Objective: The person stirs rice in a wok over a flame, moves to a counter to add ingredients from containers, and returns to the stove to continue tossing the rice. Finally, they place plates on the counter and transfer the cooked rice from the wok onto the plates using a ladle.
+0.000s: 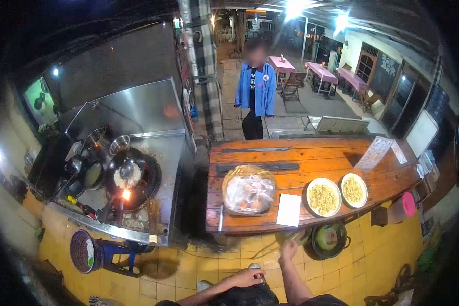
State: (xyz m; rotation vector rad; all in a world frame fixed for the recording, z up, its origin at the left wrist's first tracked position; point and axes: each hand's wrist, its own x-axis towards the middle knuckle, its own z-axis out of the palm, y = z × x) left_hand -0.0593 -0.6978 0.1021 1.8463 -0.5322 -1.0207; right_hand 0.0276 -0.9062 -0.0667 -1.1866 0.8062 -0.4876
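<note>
My left hand (247,277) lies low in front of my dark clothing, its fingers loosely stretched and nothing seen in them. Below the front edge of the wooden counter (311,153) is my right hand (289,249), fingers closed around something thin and pale that I cannot make out. Just right of it, a dark two-handled pan (331,252) holds a round greenish thing (325,237). Above on the counter are a white sheet (288,210) and two white bowls (323,211) (360,203) of pale yellowish food. A woven basket (229,206) with plastic-wrapped contents stands to their left.
At left, a metal stove (160,158) carries a blackened wok (113,176) with rice-like food and a visible flame (126,194). A blue stool (122,259) and a purple basket (79,250) stand below. A person in a blue jacket (262,97) stands beyond the counter.
</note>
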